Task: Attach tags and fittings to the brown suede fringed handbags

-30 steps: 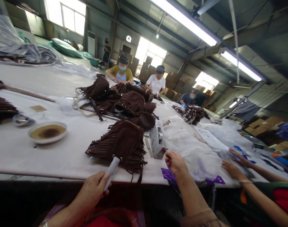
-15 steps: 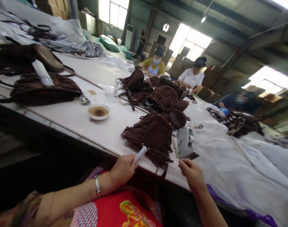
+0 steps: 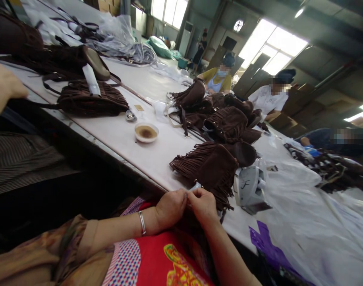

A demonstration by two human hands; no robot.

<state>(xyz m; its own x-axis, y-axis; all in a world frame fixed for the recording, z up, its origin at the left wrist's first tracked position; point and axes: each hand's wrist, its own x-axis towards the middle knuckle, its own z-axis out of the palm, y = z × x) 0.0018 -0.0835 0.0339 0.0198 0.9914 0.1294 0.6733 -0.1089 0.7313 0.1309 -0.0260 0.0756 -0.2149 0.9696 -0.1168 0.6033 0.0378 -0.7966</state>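
Observation:
A dark brown fringed bag (image 3: 215, 165) lies at the table's near edge. My left hand (image 3: 172, 206), with a silver bangle on the wrist, is closed around the end of a white wrapped strip (image 3: 195, 186) at the bag's lower edge. The fingers of my right hand (image 3: 203, 203) are pinched together at the same strip, touching my left hand; what lies between them is too small to make out. To the right of the bag stands a grey-white tape dispenser (image 3: 250, 186).
A bowl of brownish liquid (image 3: 146, 132) sits left of the bag. More brown bags (image 3: 229, 119) are piled behind it, and another fringed bag (image 3: 90, 99) lies at left. Someone's hand (image 3: 5, 85) shows at the left edge. Several people work across the table.
My right hand has moved left from beside the dispenser to meet my left hand at the strip. Another person's hand has appeared at the left edge. The view has shifted.

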